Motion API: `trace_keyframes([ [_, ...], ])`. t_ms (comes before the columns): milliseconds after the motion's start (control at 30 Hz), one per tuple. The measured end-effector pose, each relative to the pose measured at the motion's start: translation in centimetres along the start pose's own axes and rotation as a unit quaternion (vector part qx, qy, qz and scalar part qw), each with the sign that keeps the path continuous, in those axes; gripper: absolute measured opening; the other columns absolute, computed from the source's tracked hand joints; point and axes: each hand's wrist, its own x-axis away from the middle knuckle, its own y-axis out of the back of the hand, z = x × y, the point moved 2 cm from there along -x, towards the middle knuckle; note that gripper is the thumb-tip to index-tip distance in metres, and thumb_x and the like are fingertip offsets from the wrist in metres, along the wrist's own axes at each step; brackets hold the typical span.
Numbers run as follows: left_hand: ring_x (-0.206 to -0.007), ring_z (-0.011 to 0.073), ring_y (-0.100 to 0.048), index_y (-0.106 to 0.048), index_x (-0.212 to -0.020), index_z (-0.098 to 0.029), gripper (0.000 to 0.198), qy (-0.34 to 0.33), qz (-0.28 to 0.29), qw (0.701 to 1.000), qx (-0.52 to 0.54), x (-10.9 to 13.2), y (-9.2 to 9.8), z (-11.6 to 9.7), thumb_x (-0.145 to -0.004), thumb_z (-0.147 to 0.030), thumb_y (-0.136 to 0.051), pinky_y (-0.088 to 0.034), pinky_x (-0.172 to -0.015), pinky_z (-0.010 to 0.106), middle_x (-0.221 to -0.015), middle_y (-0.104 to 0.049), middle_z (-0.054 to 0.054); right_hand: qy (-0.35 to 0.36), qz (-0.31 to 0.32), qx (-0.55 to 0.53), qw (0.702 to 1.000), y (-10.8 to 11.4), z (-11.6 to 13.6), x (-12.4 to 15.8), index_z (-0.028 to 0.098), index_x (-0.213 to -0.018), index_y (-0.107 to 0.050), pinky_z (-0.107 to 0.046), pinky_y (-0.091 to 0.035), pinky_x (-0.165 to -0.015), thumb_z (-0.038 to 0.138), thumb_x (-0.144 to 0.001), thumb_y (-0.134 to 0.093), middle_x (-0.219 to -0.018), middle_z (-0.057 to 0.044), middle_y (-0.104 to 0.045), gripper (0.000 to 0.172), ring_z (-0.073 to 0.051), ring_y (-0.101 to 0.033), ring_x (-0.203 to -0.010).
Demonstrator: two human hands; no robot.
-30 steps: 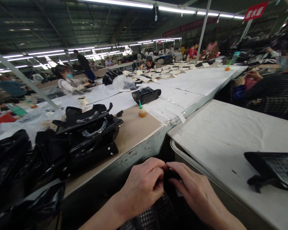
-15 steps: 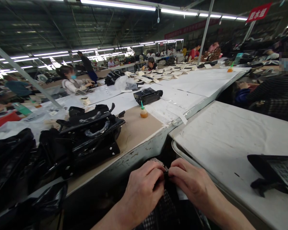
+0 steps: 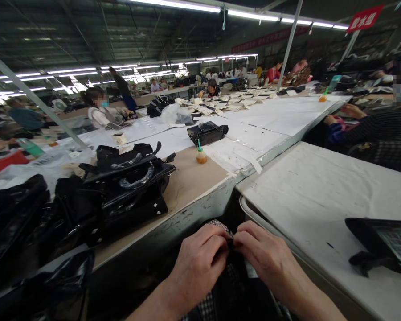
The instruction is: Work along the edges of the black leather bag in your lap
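Black small piece (image 3: 232, 249) sits near, low in the lap, pinched between left hand (image 3: 197, 267) and right hand (image 3: 267, 263) fingertips — it looks soft, light, thin — best gripped at its top edge.

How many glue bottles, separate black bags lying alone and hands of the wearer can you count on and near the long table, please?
Orange glue bottles: 2, the near bottle and the far bottle
Lone black bag: 1
Wearer's hands: 2, left hand and right hand
Total: 5
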Motion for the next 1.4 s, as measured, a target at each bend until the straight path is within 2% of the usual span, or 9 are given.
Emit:
trace_keyframes([
  [133,-0.091,0.0183,-0.064,-0.057,-0.082,-0.018,0.016,0.016,-0.005,1.000,0.009,0.3,-0.1,0.5,-0.084,-0.002,-0.058,-0.054,-0.080,0.028,-0.098,-0.066,0.005,0.004,-0.012,-0.024,1.000,-0.1,0.1,0.0,0.020,-0.089,-0.054,-0.027,-0.048,-0.069,0.012,-0.100,-0.037,-0.091,-0.004,-0.057,0.022,-0.017,-0.056,-0.078],
  [300,-0.088,0.0171,-0.065,-0.058,-0.081,-0.018,0.015,0.019,-0.023,0.999,0.026,0.3,-0.1,0.6,-0.084,-0.003,-0.058,-0.054,-0.079,0.027,-0.095,-0.066,0.005,0.013,-0.040,-0.068,0.997,-0.7,-0.3,0.1,0.020,-0.096,-0.055,-0.028,-0.052,-0.076,0.010,-0.098,-0.037,-0.105,-0.007,-0.061,0.021,-0.018,-0.061,-0.091],
  [733,-0.079,0.0158,-0.064,-0.057,-0.072,-0.018,0.015,0.054,-0.062,0.994,0.074,0.0,-0.8,0.5,-0.079,-0.004,-0.057,-0.052,-0.072,0.026,-0.084,-0.067,0.004,-0.041,-0.120,-0.132,0.983,-2.1,-0.6,0.9,0.023,-0.093,-0.056,-0.026,-0.051,-0.077,0.011,-0.096,-0.045,-0.093,-0.002,-0.066,0.016,-0.016,-0.064,-0.083],
  [833,-0.076,0.0146,-0.064,-0.052,-0.066,-0.018,0.019,0.102,-0.059,0.987,0.108,-0.1,-0.6,0.5,-0.077,-0.005,-0.061,-0.050,-0.068,0.024,-0.082,-0.069,0.002,-0.048,-0.140,-0.139,0.979,-2.1,-0.4,0.9,0.023,-0.090,-0.055,-0.024,-0.051,-0.074,0.010,-0.095,-0.046,-0.091,-0.001,-0.067,0.016,-0.015,-0.064,-0.081],
  [967,-0.069,0.0132,-0.063,-0.033,-0.063,-0.020,0.038,0.241,-0.038,0.950,0.193,-0.1,-0.3,0.8,-0.070,-0.005,-0.068,-0.047,-0.065,0.023,-0.077,-0.071,-0.001,-0.062,-0.161,-0.142,0.975,-1.9,-0.1,1.0,0.023,-0.086,-0.058,-0.023,-0.052,-0.070,0.013,-0.093,-0.051,-0.088,0.000,-0.069,0.013,-0.016,-0.066,-0.078],
  [1167,-0.073,0.0139,-0.065,-0.048,-0.079,-0.018,0.030,0.342,0.051,0.862,0.370,-0.2,0.2,2.6,-0.068,-0.012,-0.075,-0.048,-0.069,0.024,-0.081,-0.073,0.001,-0.135,-0.156,-0.178,0.962,-2.2,0.2,1.0,0.024,-0.089,-0.056,-0.023,-0.053,-0.065,0.024,-0.091,-0.057,-0.081,0.001,-0.070,0.002,-0.016,-0.069,-0.073],
  [1233,-0.073,0.0131,-0.064,-0.054,-0.080,-0.017,0.023,0.344,0.073,0.867,0.352,-0.2,0.7,2.6,-0.071,-0.014,-0.075,-0.048,-0.069,0.023,-0.082,-0.071,0.001,-0.176,-0.151,-0.196,0.953,-2.5,0.1,1.0,0.024,-0.094,-0.052,-0.023,-0.053,-0.066,0.027,-0.089,-0.059,-0.082,0.002,-0.070,0.009,-0.016,-0.069,-0.075],
  [1300,-0.076,0.0133,-0.062,-0.060,-0.086,-0.017,0.017,0.331,0.089,0.894,0.287,-0.2,1.4,2.0,-0.074,-0.016,-0.072,-0.048,-0.070,0.023,-0.085,-0.069,0.000,-0.193,-0.147,-0.200,0.949,-2.6,0.0,1.0,0.025,-0.095,-0.050,-0.022,-0.052,-0.067,0.027,-0.089,-0.059,-0.082,0.003,-0.070,0.011,-0.015,-0.070,-0.076],
  [1400,-0.077,0.0154,-0.060,-0.064,-0.093,-0.021,0.025,0.301,0.093,0.941,0.127,0.1,2.1,0.6,-0.071,-0.016,-0.075,-0.049,-0.067,0.024,-0.086,-0.066,-0.002,-0.189,-0.148,-0.193,0.951,-2.6,-0.1,0.9,0.026,-0.094,-0.051,-0.021,-0.052,-0.066,0.028,-0.088,-0.059,-0.082,0.005,-0.071,0.010,-0.014,-0.070,-0.075],
])
